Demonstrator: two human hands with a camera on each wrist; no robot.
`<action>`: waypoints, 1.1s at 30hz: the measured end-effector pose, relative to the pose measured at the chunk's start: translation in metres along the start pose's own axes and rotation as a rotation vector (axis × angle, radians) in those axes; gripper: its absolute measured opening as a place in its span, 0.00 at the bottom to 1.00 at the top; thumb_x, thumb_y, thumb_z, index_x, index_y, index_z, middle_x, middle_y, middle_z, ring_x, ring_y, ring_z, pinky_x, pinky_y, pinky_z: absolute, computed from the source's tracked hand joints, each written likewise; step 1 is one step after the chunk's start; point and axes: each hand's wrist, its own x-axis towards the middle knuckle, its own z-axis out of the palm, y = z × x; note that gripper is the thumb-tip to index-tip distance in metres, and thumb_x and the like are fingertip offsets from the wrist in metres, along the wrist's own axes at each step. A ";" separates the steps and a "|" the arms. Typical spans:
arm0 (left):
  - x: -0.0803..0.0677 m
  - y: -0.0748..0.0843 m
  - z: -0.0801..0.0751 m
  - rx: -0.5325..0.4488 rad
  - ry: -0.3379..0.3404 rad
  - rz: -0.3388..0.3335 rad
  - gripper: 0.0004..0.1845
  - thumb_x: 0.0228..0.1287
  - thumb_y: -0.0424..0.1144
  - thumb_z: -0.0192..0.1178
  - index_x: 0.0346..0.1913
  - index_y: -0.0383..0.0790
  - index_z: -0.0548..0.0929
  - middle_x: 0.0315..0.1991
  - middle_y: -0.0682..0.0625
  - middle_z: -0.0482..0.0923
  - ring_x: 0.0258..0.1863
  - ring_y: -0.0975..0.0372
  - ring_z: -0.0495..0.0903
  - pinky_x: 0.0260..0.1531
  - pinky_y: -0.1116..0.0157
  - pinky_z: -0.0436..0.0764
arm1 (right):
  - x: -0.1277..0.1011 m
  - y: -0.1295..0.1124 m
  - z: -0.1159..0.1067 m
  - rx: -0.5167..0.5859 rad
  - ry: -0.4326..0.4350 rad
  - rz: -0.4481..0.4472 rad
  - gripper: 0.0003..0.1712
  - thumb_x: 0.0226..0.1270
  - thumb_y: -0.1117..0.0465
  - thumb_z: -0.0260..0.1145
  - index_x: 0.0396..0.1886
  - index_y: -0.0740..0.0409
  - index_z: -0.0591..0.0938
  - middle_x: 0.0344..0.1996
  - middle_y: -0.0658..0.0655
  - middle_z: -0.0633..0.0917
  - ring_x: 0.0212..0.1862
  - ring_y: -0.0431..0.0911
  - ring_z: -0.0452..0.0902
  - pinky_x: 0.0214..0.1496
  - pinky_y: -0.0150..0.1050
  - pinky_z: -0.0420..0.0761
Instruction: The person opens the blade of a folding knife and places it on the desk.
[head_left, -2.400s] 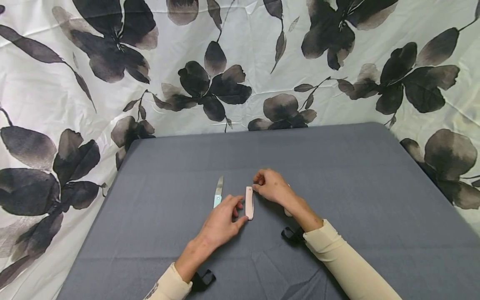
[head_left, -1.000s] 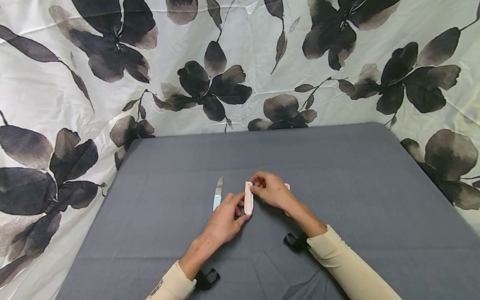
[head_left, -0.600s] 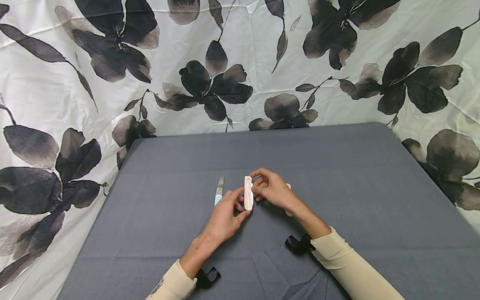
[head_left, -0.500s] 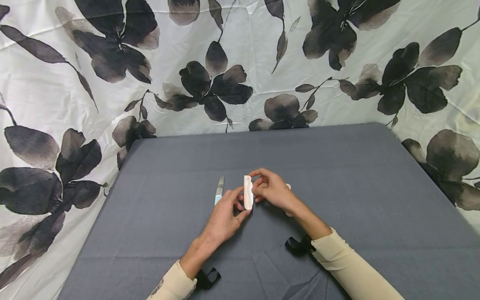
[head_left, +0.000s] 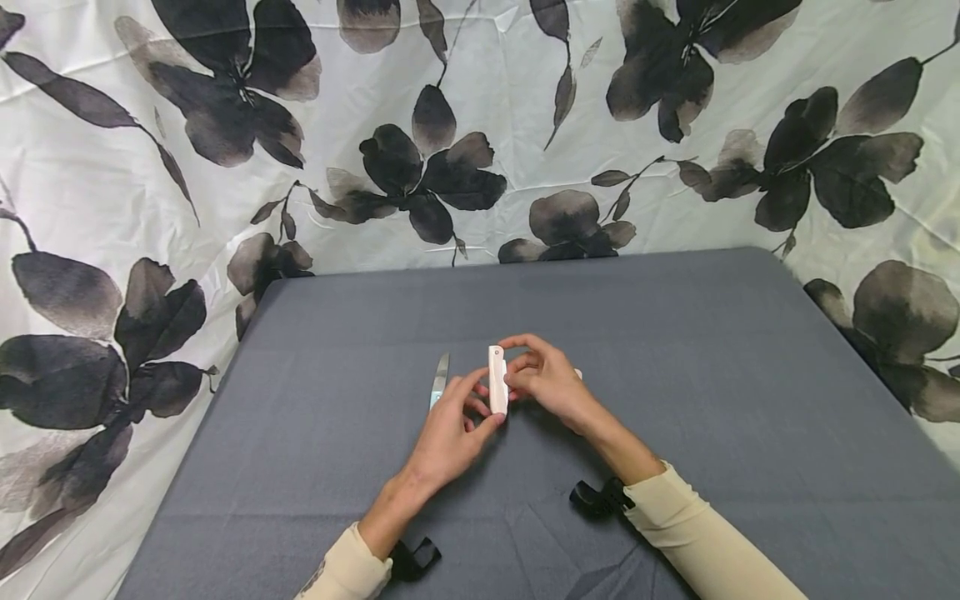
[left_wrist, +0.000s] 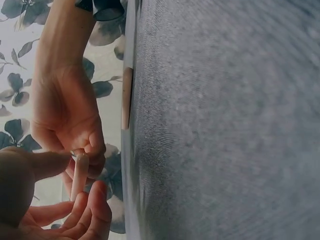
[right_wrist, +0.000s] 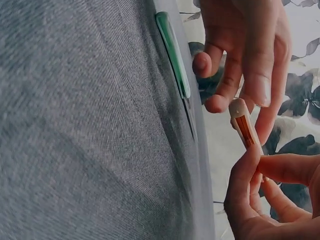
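- The slim, pale pink folding knife with a smooth handle (head_left: pixel 497 381) is held above the cloth between the person's two hands, near the middle of the table, its length pointing away from the person
- The left hand (head_left: pixel 447 437) holds it from the left: thumb at the near end, fingertips along the side, so thumb and fingers are clamped on the handle while the other fingers sit a little apart
- The right hand (head_left: pixel 550 383) pinches the right side near the far end, thumb and fingertips clamped on the knife; the head view cannot tell exactly which part they grip
- The handle is the container here: the right wrist view shows its long, reddish-brown slot (right_wrist: pixel 244 128) with a dark line inside; how much blade lies in it cannot be told
- A light blue-handled folding knife (head_left: pixel 437 394) with its grey metal blade out lies on the table, just left of the left hand and partly hidden by it
- A small pink object (head_left: pixel 578 373), mostly hidden, lies behind the right hand
- The table wears a plain dark grey cloth (head_left: pixel 300 400); behind it hangs a white fabric backdrop with black-grey flowers (head_left: pixel 517 92)
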 end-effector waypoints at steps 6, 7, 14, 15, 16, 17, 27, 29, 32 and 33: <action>0.003 0.002 0.000 -0.052 0.004 -0.061 0.30 0.74 0.36 0.64 0.75 0.40 0.71 0.52 0.45 0.79 0.45 0.60 0.84 0.37 0.70 0.82 | -0.003 -0.003 0.002 0.008 0.001 -0.018 0.28 0.70 0.72 0.64 0.68 0.57 0.76 0.35 0.56 0.84 0.35 0.44 0.84 0.43 0.48 0.89; 0.004 0.002 0.000 -0.061 0.006 -0.073 0.29 0.74 0.36 0.63 0.75 0.40 0.71 0.53 0.45 0.80 0.46 0.60 0.84 0.37 0.70 0.82 | -0.004 -0.003 0.002 0.013 -0.006 -0.023 0.28 0.70 0.72 0.64 0.69 0.57 0.76 0.35 0.56 0.84 0.35 0.44 0.85 0.44 0.49 0.89; 0.007 0.003 0.003 -0.246 0.033 -0.140 0.31 0.73 0.31 0.62 0.77 0.39 0.68 0.54 0.40 0.81 0.45 0.56 0.87 0.36 0.68 0.87 | -0.007 -0.001 0.006 0.078 -0.046 -0.062 0.28 0.72 0.73 0.62 0.70 0.58 0.73 0.38 0.56 0.82 0.37 0.42 0.85 0.43 0.48 0.90; 0.007 0.003 0.003 -0.284 0.037 -0.146 0.32 0.73 0.29 0.62 0.77 0.39 0.68 0.54 0.38 0.81 0.44 0.56 0.87 0.36 0.67 0.88 | -0.007 -0.001 0.007 0.083 -0.046 -0.069 0.28 0.72 0.73 0.62 0.70 0.58 0.73 0.38 0.56 0.82 0.36 0.42 0.85 0.43 0.47 0.89; 0.007 0.003 0.003 -0.317 0.041 -0.152 0.32 0.72 0.28 0.62 0.77 0.39 0.68 0.54 0.37 0.81 0.43 0.55 0.87 0.36 0.66 0.88 | -0.007 0.000 0.007 0.087 -0.045 -0.076 0.29 0.72 0.73 0.62 0.70 0.58 0.73 0.38 0.57 0.82 0.36 0.41 0.85 0.42 0.46 0.89; 0.007 0.004 0.003 -0.347 0.044 -0.159 0.32 0.72 0.27 0.62 0.77 0.40 0.68 0.54 0.37 0.80 0.42 0.56 0.88 0.37 0.65 0.89 | -0.007 0.001 0.008 0.089 -0.045 -0.082 0.29 0.71 0.74 0.62 0.70 0.58 0.73 0.38 0.57 0.82 0.36 0.41 0.85 0.42 0.45 0.89; 0.005 0.000 0.004 -0.374 0.069 -0.192 0.35 0.69 0.26 0.64 0.77 0.42 0.69 0.52 0.36 0.80 0.37 0.59 0.88 0.32 0.70 0.83 | -0.010 0.008 0.011 0.083 -0.059 -0.150 0.30 0.69 0.75 0.64 0.70 0.61 0.74 0.38 0.62 0.81 0.34 0.41 0.84 0.41 0.42 0.89; 0.004 -0.001 0.004 -0.364 0.077 -0.192 0.35 0.68 0.26 0.64 0.77 0.43 0.70 0.52 0.36 0.80 0.38 0.59 0.87 0.31 0.71 0.81 | -0.011 0.009 0.011 0.067 -0.057 -0.166 0.30 0.69 0.75 0.64 0.70 0.60 0.74 0.38 0.63 0.81 0.34 0.41 0.84 0.41 0.42 0.88; 0.003 -0.001 0.005 -0.366 0.089 -0.190 0.36 0.67 0.26 0.64 0.77 0.44 0.70 0.51 0.37 0.80 0.40 0.58 0.86 0.33 0.72 0.80 | -0.012 0.011 0.012 0.042 -0.046 -0.183 0.30 0.70 0.75 0.64 0.70 0.59 0.74 0.39 0.64 0.81 0.35 0.41 0.84 0.41 0.44 0.88; 0.003 -0.001 0.006 -0.371 0.090 -0.188 0.36 0.67 0.26 0.64 0.77 0.44 0.70 0.51 0.37 0.80 0.41 0.57 0.86 0.34 0.72 0.80 | -0.012 0.011 0.012 0.035 -0.042 -0.185 0.30 0.70 0.75 0.64 0.70 0.58 0.74 0.39 0.65 0.81 0.35 0.42 0.84 0.41 0.46 0.88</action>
